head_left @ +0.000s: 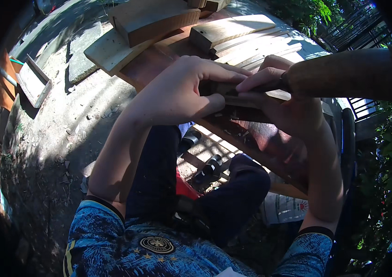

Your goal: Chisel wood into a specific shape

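A chisel with a thick brown wooden handle [343, 76] points toward the upper right, its dark metal shank running in between the fingers of my right hand [293, 111]. That hand is closed around the shank close to the blade end. My left hand [182, 87] grips a dark strip of wood [246, 113] from the left side, thumb below and fingers on top. The chisel's tip meets the wood between my two hands, partly hidden by fingers. Beneath lies a reddish-brown wooden bench [274, 143] with a few pale wood chips on it.
Thick curved wood pieces [154, 23] are stacked at the bench's far left end. A pale wood block [233, 31] and several thin strips [260, 48] lie beyond my hands. A stone slab [85, 55] rests on the ground to the left. Green foliage [385, 184] borders the right.
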Demonstrator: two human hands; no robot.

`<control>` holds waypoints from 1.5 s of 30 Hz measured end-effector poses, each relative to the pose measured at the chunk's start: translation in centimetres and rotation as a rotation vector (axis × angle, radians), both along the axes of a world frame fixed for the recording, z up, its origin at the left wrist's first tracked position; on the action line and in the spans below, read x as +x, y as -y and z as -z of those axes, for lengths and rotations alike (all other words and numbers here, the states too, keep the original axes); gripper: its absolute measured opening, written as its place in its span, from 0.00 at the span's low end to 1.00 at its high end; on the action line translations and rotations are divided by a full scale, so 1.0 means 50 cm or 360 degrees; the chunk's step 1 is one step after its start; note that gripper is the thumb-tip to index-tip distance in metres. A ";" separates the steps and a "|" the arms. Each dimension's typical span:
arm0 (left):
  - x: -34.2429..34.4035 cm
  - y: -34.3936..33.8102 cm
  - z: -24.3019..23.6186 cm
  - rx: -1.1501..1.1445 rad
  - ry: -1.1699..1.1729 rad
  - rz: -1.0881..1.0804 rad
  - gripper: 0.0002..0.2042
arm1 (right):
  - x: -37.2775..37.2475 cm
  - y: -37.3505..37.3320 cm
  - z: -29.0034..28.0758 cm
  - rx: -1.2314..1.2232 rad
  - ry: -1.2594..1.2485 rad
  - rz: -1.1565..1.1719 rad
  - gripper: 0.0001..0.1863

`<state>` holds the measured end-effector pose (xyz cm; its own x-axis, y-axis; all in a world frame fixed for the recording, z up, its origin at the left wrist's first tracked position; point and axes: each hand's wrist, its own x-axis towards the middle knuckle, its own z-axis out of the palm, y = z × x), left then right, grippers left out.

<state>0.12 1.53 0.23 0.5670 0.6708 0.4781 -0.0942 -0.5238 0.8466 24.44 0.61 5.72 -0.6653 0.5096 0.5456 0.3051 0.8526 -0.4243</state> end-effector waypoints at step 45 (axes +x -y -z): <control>0.000 0.015 0.001 0.0014 -0.0120 -0.0273 0.23 | 0.020 -0.022 -0.027 0.0000 -0.0052 -0.0075 0.12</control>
